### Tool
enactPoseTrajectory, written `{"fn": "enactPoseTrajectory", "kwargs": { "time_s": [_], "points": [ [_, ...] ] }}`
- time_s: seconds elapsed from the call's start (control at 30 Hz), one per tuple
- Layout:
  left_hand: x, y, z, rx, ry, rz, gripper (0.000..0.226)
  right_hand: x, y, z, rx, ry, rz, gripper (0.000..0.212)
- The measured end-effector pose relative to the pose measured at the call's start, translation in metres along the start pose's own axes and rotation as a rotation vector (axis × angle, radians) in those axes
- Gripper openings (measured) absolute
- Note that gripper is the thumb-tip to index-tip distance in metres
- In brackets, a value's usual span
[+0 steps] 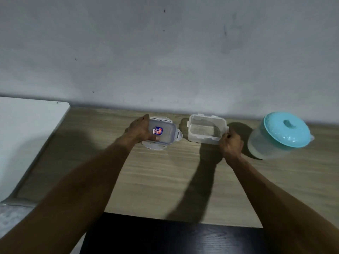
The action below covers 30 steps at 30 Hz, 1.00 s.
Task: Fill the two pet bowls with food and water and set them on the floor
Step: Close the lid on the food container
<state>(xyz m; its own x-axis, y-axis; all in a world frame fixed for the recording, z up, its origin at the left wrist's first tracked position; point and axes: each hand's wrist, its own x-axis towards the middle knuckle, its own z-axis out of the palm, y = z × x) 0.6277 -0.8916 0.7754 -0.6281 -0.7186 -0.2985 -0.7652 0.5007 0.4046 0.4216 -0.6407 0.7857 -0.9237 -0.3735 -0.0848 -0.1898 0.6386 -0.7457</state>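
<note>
Head view: both bare forearms reach forward from the bottom corners and meet at the back of the wooden worktop (165, 176), close to the grey wall (165, 52).

The left hand (140, 131) lies over the left end of a flat clear lid (165, 132) bearing a small red-and-blue sticker. Its fingers (145, 118) curl over the lid's far edge and the thumb lies across the top, so it grips the lid. The lid's latch flaps splay outward. The hand covers the lid's left end.

The right hand (231, 143) is curled into a near-fist, pinching the near right corner of an open clear container (206, 129) that stands just right of the lid, apart from it. Its fingertips are tucked out of sight.

Further right, apart from the hand, stands a translucent tub (266, 145) with a turquoise knobbed lid (286, 129); its contents are too cloudy to make out. A white surface (27, 134) is cut off at the left edge, and a dark panel (165, 237) is cut off at the bottom.
</note>
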Motion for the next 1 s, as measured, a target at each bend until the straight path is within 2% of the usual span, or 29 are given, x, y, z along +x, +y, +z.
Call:
{"fn": "enactPoseTrajectory", "kwargs": {
  "time_s": [0.1, 0.2, 0.27, 0.37, 0.43, 0.6, 0.73, 1.0],
  "points": [
    [-0.004, 0.010, -0.002, 0.061, 0.020, -0.028, 0.120, -0.004, -0.001, -0.002, -0.016, 0.014, 0.002, 0.028],
    [-0.001, 0.013, -0.005, 0.046, 0.040, -0.094, 0.105, -0.007, -0.002, -0.002, -0.018, 0.003, 0.004, 0.027],
    [0.002, 0.009, -0.010, -0.023, 0.087, -0.105, 0.083, -0.008, -0.003, -0.003, -0.004, -0.009, 0.013, 0.027],
    [-0.001, 0.004, -0.020, -0.194, 0.205, -0.100, 0.032, -0.012, -0.008, -0.005, -0.005, -0.004, 0.022, 0.029],
    [-0.009, 0.008, -0.032, -0.295, 0.256, -0.116, 0.015, -0.015, -0.012, -0.006, 0.011, -0.006, 0.033, 0.030],
    [-0.016, 0.021, -0.074, -0.406, 0.354, -0.054, 0.022, -0.017, -0.013, -0.008, 0.052, -0.025, 0.056, 0.031],
    [-0.010, 0.052, -0.089, -0.530, 0.302, 0.035, 0.018, -0.018, -0.011, -0.010, 0.091, -0.036, 0.058, 0.030],
    [0.007, 0.139, -0.034, -0.470, 0.102, 0.131, 0.014, -0.012, -0.008, -0.026, 0.190, -0.106, 0.102, 0.034]
  ]
}}
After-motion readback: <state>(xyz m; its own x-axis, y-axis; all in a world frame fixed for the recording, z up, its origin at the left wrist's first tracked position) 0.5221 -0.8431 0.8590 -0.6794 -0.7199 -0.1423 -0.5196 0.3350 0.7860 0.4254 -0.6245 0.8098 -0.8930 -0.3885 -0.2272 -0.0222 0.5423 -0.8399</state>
